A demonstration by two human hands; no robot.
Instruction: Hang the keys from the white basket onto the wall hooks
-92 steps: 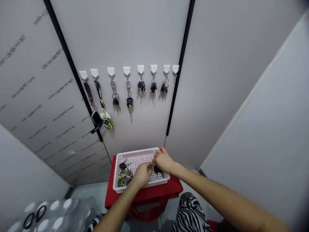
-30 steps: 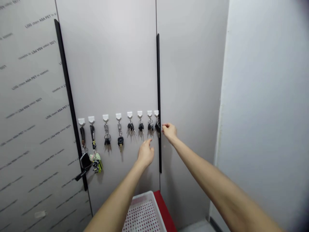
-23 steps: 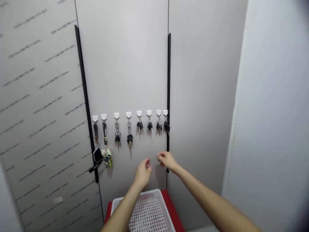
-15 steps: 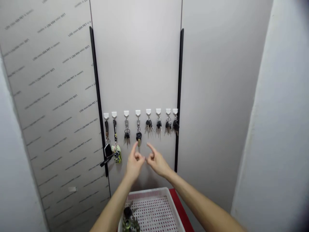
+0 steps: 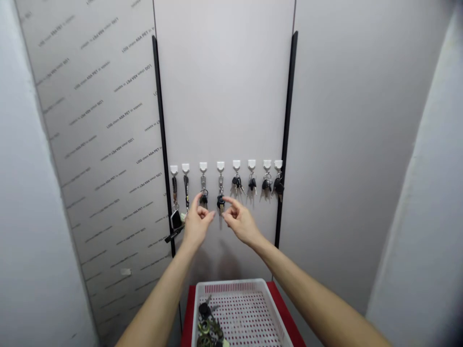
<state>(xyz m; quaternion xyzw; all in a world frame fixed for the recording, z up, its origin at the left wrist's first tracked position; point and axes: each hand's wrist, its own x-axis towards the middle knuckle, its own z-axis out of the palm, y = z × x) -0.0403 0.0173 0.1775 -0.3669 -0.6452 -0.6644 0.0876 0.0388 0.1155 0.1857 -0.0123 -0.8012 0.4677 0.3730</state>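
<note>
Black-headed car key (image 5: 220, 202), hanging from a steel swivel clip, sits just between the raised fingertips, though from this overhead angle it is hard to tell whether any finger touches it. The left hand (image 5: 197, 224) and right hand (image 5: 241, 223) are both half open, index fingers curving toward each other, holding nothing visible. Around them, eight white plastic hooks (image 5: 220, 166) stand in a row on a grey laminate panel (image 5: 224, 96), with key sets hanging from them. Below, a white perforated plastic tray (image 5: 231, 285) on a red stand (image 5: 188, 313) holds a heap of keys and rings (image 5: 205, 322). The work in hand appears to be at the hooks; any grip there calls for the fingers closing first.
</note>
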